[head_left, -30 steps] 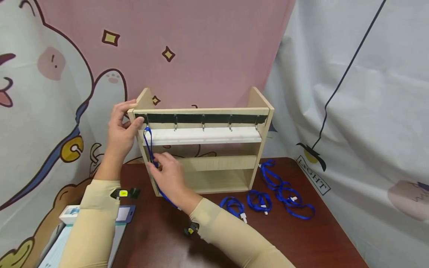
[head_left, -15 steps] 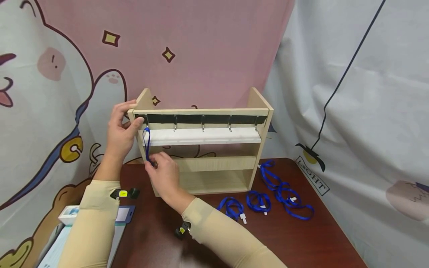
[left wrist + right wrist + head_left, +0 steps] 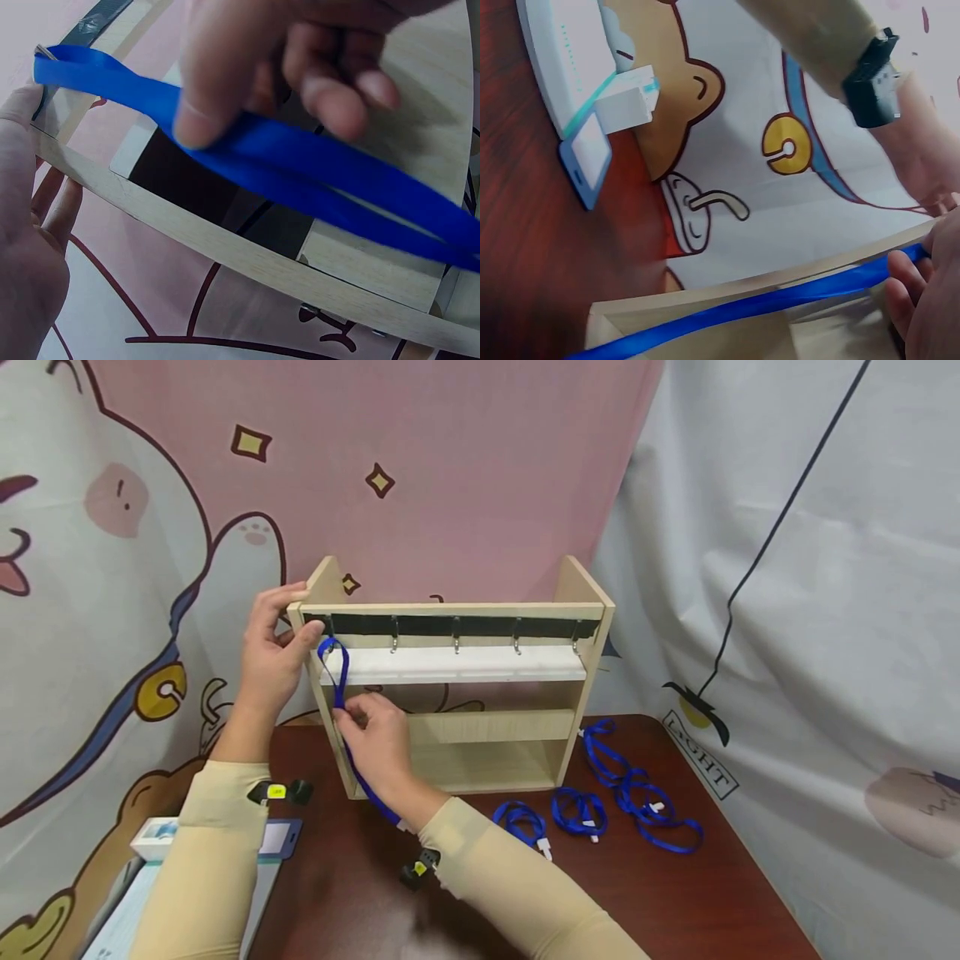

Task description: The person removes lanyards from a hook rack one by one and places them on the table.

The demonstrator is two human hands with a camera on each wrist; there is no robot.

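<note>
A small wooden shelf point(image 3: 480, 727) stands on the table, with a black strip point(image 3: 423, 626) and several metal hooks across its upper front. My left hand point(image 3: 273, 647) grips the upper left corner, thumb on the front, fingers over the outer side. From the leftmost hook a blue lanyard point(image 3: 344, 668) hangs by its loop. My right hand point(image 3: 375, 739) pinches its two strands between thumb and fingers, below the white ledge point(image 3: 457, 666). In the left wrist view the lanyard point(image 3: 300, 150) runs past the right thumb; its lower part slants down toward my right wrist.
Several coiled blue lanyards point(image 3: 577, 810) with white clips lie on the dark red table point(image 3: 600, 910) right of the shelf. At the left are a white box point(image 3: 155, 839) and a blue card holder point(image 3: 291, 840). Printed cloth hangs behind.
My right hand dips slightly down and left, then comes back up and right along the lanyard. The loop at the hook now spreads wider. The left hand keeps its place.
</note>
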